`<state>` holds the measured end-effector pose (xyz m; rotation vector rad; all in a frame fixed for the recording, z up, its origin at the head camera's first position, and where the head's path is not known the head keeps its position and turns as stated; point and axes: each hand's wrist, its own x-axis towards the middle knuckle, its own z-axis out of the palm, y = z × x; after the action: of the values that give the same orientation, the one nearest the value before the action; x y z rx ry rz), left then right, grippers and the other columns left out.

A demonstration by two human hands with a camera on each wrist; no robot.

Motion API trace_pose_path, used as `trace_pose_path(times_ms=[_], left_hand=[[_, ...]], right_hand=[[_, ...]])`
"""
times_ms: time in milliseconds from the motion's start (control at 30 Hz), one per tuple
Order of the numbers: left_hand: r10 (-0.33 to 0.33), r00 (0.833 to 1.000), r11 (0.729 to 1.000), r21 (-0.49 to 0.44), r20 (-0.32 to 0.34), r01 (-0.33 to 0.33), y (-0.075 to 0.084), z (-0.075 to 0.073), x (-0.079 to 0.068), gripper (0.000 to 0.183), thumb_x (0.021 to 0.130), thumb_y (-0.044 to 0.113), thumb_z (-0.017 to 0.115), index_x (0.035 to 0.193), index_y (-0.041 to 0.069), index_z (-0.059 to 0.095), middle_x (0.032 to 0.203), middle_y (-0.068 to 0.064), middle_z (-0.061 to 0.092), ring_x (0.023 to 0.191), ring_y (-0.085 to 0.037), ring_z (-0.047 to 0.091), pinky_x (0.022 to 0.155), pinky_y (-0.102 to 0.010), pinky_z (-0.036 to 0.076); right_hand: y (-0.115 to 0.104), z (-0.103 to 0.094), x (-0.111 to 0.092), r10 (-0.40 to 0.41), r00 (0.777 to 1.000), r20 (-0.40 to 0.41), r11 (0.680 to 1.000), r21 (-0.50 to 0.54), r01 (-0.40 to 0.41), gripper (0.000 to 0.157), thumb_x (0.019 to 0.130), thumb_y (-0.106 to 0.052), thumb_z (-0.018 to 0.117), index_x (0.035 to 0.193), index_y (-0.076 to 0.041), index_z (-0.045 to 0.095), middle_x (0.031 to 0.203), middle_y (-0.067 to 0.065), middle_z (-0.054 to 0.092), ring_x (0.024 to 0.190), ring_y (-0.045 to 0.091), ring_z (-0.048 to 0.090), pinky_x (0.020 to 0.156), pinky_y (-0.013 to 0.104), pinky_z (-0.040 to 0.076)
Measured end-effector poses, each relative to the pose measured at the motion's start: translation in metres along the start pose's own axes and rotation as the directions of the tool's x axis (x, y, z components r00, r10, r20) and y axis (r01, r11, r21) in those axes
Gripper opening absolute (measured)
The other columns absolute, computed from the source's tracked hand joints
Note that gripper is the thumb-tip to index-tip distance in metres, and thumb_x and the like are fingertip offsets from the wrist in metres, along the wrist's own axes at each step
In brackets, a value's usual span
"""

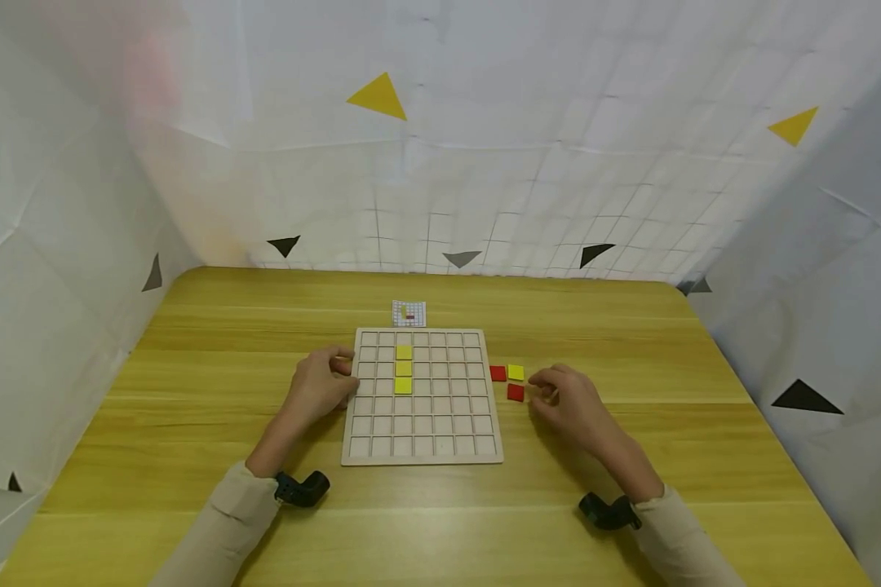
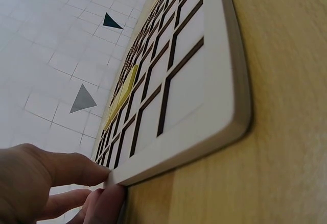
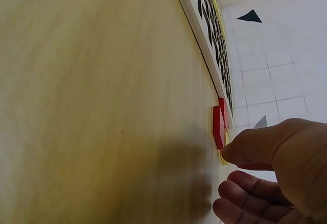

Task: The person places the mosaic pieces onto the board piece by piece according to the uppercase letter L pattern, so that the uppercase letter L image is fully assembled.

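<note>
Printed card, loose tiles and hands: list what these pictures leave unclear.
- Printed card: head view, too small to read each cell.
- Loose yellow tile: right wrist view, mostly hidden by nearer red tile and right thumb.
- Left hand: left wrist view, cut off by left and bottom edges.

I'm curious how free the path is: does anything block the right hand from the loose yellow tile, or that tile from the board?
Nothing visible stands between the right hand and the loose yellow tile. Between that tile and the board lies a red tile, flat on the table.

Booth-like setup: white sheet walls (image 1: 484,106), triangular markers (image 1: 380,96), wooden table (image 1: 595,322).
</note>
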<state>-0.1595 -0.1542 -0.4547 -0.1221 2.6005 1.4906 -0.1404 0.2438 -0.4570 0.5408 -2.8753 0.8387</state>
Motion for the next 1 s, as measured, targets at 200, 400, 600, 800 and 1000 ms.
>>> trace_pose_path(times_ms=[200,400,600,800,1000], left_hand=[[-0.001,1.0,1.0,0.002,-0.002,0.001,0.0,0.0,-0.001,0.047,0.084,0.004,0.071,0.131,0.003,0.061,0.104,-0.015,0.064,0.063,-0.019,0.063,0.054,-0.031,0.056],[-0.005,1.0,1.0,-0.006,-0.001,0.005,0.0,0.0,-0.001,0.048,0.085,0.004,0.072,0.131,0.003,0.061,0.105,-0.015,0.064,0.066,-0.019,0.063,0.054,-0.031,0.056],[0.005,1.0,1.0,-0.005,-0.002,-0.005,-0.001,0.001,0.0,0.047,0.085,0.004,0.072,0.131,0.003,0.061,0.104,-0.015,0.064,0.066,-0.02,0.063,0.055,-0.031,0.057],[0.001,1.0,1.0,-0.013,-0.004,-0.001,-0.001,0.0,0.001,0.048,0.085,0.004,0.071,0.131,0.003,0.061,0.105,-0.015,0.063,0.07,-0.021,0.062,0.056,-0.031,0.057],[-0.006,1.0,1.0,-0.012,-0.002,0.006,-0.002,0.002,0.001,0.048,0.085,0.004,0.071,0.132,0.004,0.061,0.106,-0.015,0.063,0.071,-0.021,0.063,0.055,-0.03,0.057]], right_hand=[[0.003,0.002,0.006,-0.021,1.0,-0.02,1.0,-0.004,0.021,0.019,0.083,-0.001,0.076,0.102,0.0,0.074,0.086,0.004,0.061,0.077,0.019,0.058,0.065,0.031,0.054],[0.005,0.004,0.015,-0.024,1.0,-0.018,0.999,-0.024,0.024,0.018,0.084,-0.003,0.076,0.102,0.0,0.074,0.087,0.004,0.063,0.077,0.018,0.058,0.066,0.032,0.053],[0.007,0.004,0.023,0.008,1.0,0.001,1.0,-0.017,-0.008,0.018,0.086,-0.005,0.074,0.103,0.0,0.073,0.09,0.007,0.065,0.08,0.019,0.059,0.068,0.035,0.054],[0.008,0.004,0.029,0.036,0.999,0.026,0.999,-0.019,-0.035,0.022,0.085,-0.006,0.076,0.106,0.0,0.072,0.096,0.008,0.065,0.083,0.02,0.06,0.071,0.036,0.055],[0.009,0.006,0.033,0.043,0.999,0.031,0.999,-0.019,-0.043,0.024,0.084,-0.007,0.077,0.107,-0.001,0.072,0.099,0.009,0.066,0.086,0.021,0.061,0.073,0.039,0.055]])
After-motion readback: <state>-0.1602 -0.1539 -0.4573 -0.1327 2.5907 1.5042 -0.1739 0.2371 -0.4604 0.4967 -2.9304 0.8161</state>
